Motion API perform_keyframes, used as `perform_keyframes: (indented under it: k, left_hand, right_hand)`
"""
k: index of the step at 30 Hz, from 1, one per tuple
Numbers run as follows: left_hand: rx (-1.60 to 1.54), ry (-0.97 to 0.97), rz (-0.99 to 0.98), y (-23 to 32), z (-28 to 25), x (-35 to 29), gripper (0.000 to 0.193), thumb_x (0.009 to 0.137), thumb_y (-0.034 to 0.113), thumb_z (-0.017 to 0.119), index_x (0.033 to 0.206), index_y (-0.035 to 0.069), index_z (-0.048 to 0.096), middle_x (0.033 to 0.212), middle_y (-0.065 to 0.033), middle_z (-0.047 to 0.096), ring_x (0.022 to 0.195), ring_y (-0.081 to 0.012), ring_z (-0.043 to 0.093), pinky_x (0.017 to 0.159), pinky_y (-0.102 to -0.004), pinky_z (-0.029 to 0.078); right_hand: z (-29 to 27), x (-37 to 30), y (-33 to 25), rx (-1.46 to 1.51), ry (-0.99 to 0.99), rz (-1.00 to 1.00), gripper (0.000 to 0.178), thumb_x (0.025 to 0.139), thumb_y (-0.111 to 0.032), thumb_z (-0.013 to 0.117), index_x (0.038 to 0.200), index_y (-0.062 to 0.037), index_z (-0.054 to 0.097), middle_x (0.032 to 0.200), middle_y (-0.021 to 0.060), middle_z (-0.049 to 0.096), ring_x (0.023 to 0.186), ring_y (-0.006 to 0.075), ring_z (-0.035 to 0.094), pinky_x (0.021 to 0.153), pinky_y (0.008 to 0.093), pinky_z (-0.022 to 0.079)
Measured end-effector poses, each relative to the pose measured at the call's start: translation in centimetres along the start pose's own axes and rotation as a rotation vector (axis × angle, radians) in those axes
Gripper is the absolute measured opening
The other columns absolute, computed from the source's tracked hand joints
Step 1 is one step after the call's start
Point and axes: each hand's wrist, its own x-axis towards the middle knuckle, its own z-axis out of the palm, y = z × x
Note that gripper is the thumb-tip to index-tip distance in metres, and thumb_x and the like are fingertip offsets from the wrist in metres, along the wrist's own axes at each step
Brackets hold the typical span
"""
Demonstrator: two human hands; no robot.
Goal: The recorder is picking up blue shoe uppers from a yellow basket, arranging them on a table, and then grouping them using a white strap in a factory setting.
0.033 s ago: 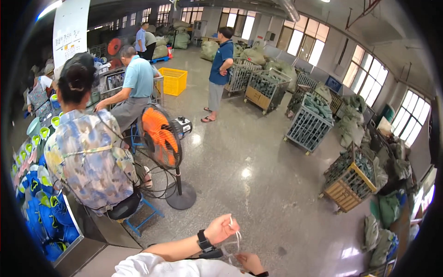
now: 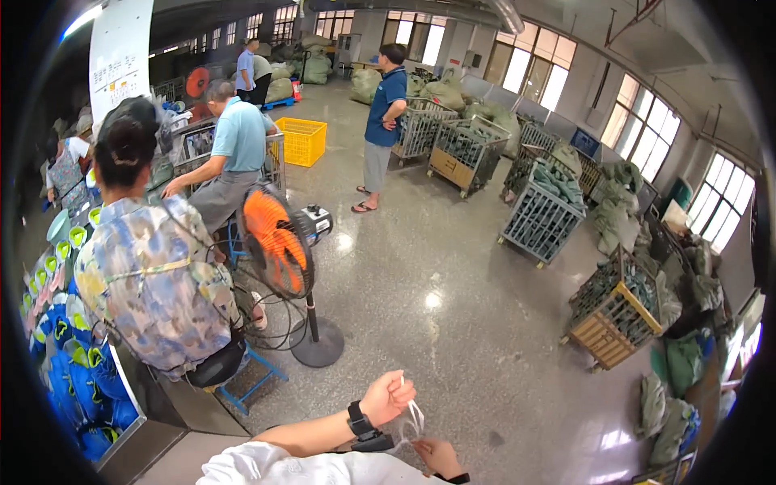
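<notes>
In front of me my left hand is raised with its fingers curled closed around a thin white cord. Loops of the cord hang down from it toward my right hand, which is lower and a little to the right. The right fingertips are pinched on the hanging part of the cord; a pale, see-through strand shows beside them. A black band device circles my left wrist. What the cord's far end joins, if anything, is hard to make out.
A standing fan with loose cables stands ahead to the left, near a seated person. Blue shoes fill the left side. Another person stands farther off. Wheeled crates and sacks line the right; a yellow crate sits behind.
My left hand has turned slightly and shifted a little left, and the cord's loops hang a bit differently. The fan head has swung slightly.
</notes>
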Motion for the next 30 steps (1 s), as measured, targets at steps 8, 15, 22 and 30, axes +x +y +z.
perform_keyframes:
  k: [8,15,22,30]
  left_hand:
    - [0.234,0.082,0.102,3.5,0.7,14.6,0.04,0.088,0.021,0.04,0.051,0.012,0.028,0.048,0.0009,0.027,0.046,-0.0097,0.027,0.041,-0.0232,0.022]
    - [0.332,-0.119,0.337,6.6,5.2,24.4,0.038,0.09,0.021,0.04,0.055,0.008,0.034,0.053,-0.0028,0.035,0.05,-0.0124,0.034,0.047,-0.0257,0.029]
    - [0.273,0.182,0.805,20.0,3.7,33.2,0.025,0.088,0.019,0.043,0.106,0.002,0.051,0.102,-0.0064,0.053,0.095,-0.0181,0.051,0.077,-0.0293,0.044]
    - [0.482,0.467,0.866,28.3,-1.9,41.2,0.039,0.09,0.019,0.041,0.125,0.003,0.038,0.121,-0.0066,0.044,0.107,-0.0165,0.044,0.082,-0.0298,0.038]
  right_hand:
    - [-6.6,14.2,6.5,0.652,0.438,-0.016,0.035,0.076,-0.007,0.059,0.109,0.0,0.05,0.092,0.0104,0.058,0.086,0.0136,0.055,0.07,0.0267,0.045]
    - [-17.3,27.5,6.5,0.817,-0.205,-0.243,0.032,0.082,-0.01,0.055,0.11,0.0022,0.046,0.087,0.0084,0.056,0.085,0.0154,0.055,0.073,0.0278,0.046]
    - [-24.0,44.0,7.5,1.663,-0.553,0.207,0.023,0.091,-0.022,0.042,0.091,-0.0008,0.05,0.052,-0.0048,0.034,0.041,0.0058,0.032,0.037,0.021,0.028]
    - [-27.7,64.6,3.7,1.657,-0.738,0.144,0.022,0.092,-0.02,0.041,0.093,-0.0001,0.05,0.06,-0.0034,0.04,0.052,0.0061,0.038,0.047,0.0219,0.034]
